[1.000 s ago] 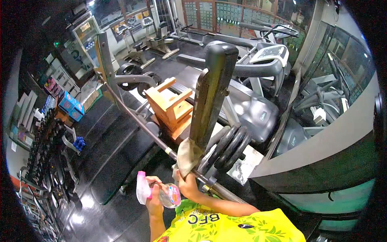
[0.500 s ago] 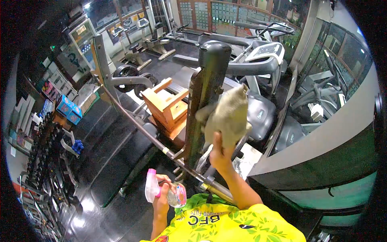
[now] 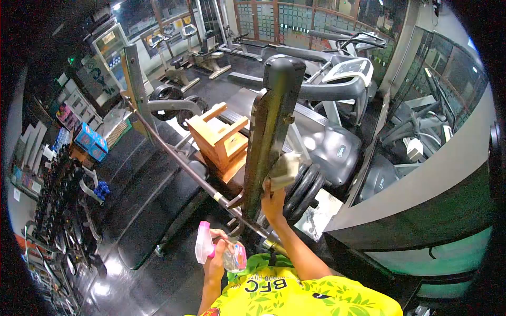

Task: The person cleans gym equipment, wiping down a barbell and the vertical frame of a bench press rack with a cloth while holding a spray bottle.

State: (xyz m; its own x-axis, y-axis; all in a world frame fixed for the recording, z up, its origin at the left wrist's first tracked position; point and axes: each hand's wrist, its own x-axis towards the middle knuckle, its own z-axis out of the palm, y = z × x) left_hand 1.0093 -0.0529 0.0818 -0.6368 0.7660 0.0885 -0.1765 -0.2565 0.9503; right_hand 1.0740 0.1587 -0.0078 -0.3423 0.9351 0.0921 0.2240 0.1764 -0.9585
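My left hand (image 3: 217, 254) is closed round a clear spray bottle (image 3: 235, 258) with a pink and white trigger head, held low in front of the yellow shirt. My right hand (image 3: 273, 203) grips a pale cloth (image 3: 285, 171) against the right side of the dark upright post (image 3: 271, 121) of a rack. Some of the cloth is hidden behind my fingers. A long metal barbell (image 3: 184, 166) runs diagonally past the foot of the post, between my two hands and the bench.
A wooden stool-like box (image 3: 219, 139) stands behind the barbell. Black weight plates (image 3: 308, 189) hang right of the post. A treadmill (image 3: 334, 152) is behind them, a padded bench (image 3: 158, 221) lies left, and dumbbells (image 3: 52, 205) line the far left. A mirror (image 3: 432, 116) is at right.
My right hand with the cloth moved from the post's base up to its right side, then lowered a little and pressed in to the post. The bottle shifted slightly right.
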